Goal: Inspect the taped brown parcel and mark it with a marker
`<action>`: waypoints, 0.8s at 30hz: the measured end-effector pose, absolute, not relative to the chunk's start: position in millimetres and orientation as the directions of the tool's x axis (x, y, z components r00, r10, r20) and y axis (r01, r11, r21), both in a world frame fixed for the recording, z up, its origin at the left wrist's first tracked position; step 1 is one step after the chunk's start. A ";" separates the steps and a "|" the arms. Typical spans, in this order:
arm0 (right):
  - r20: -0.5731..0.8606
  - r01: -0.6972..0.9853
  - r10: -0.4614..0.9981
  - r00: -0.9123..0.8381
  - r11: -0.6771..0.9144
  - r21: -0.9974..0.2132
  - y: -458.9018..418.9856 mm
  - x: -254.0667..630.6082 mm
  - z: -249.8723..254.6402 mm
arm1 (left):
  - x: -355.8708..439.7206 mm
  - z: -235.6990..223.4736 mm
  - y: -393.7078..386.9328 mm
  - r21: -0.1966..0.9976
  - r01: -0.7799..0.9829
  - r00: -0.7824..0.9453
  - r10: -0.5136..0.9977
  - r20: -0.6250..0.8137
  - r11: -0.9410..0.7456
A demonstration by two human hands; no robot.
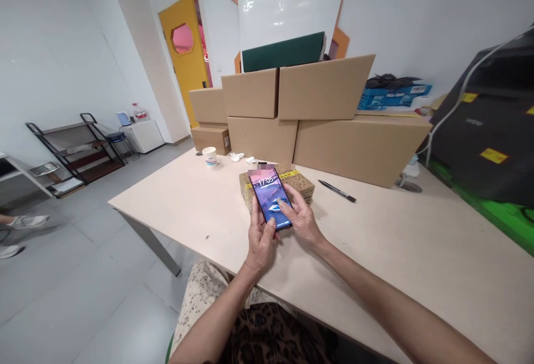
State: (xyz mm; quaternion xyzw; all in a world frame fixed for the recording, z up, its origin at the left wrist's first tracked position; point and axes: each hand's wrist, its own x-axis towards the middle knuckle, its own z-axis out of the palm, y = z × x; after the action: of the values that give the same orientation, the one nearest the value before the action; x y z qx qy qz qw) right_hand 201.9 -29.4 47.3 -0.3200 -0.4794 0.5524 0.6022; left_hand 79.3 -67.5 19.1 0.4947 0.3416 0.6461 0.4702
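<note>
A smartphone [269, 191] with its screen lit, showing 17:05 over a purple-blue picture, is held upright and slightly tilted above the table. My left hand [261, 241] grips its lower left side, thumb at the bottom of the screen. Along the right edge my right hand [301, 218] wraps round it, with the thumb over the lower part of the screen. Behind the phone lies a small spotted cardboard box [303, 185] with yellow tape, partly hidden by the phone and my hands. To the right of this box rests a black pen [336, 191].
Large cardboard boxes [334, 149] stand stacked along the table's [167, 197] back, topped by a dark green box [283, 52]. A paper cup [209, 156] and crumpled tissues [237, 157] sit at the back left. On the right is a big black case [484, 113]. Another person's shoe [29, 221] shows far left.
</note>
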 end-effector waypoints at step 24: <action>-0.188 -0.275 0.831 0.523 -0.044 -0.960 -35.0 350.9 13.4 | 77.2 -2.8 -56.1 0.831 -0.114 0.019 0.836 0.549 -0.544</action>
State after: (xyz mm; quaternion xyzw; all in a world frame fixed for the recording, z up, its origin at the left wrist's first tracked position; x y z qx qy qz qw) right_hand 350.9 -35.0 13.4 -0.5835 -0.2381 0.4263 0.6489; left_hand 77.2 -56.1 -2.8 0.6076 0.2967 0.6345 0.3744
